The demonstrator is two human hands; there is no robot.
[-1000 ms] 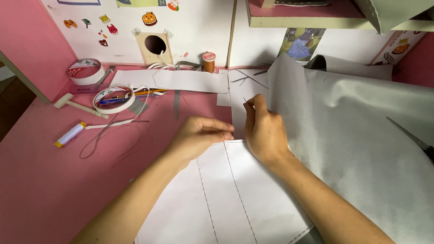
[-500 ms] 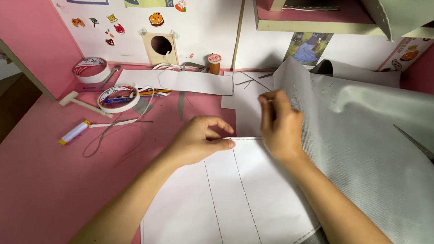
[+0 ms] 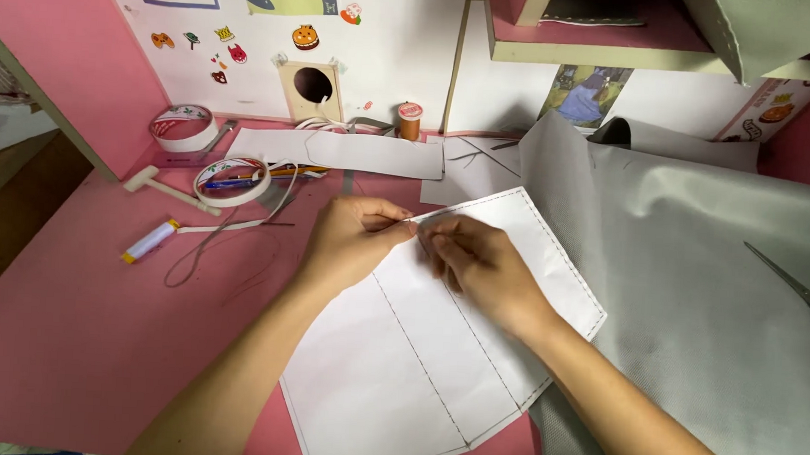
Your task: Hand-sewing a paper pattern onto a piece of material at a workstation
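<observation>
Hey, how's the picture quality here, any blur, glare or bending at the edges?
Head view: soft, even light, no glare; hands and paper are sharp with faint shadows; wide-lens bending bows the shelf and the desk at the edges.

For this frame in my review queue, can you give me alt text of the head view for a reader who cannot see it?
Two bare hands, left hand and right hand, meet over the top edge of a white paper pattern with dashed lines, on a pink desk. Grey fabric lies to the right with scissors on it; tape rolls and a thread spool sit behind.
</observation>
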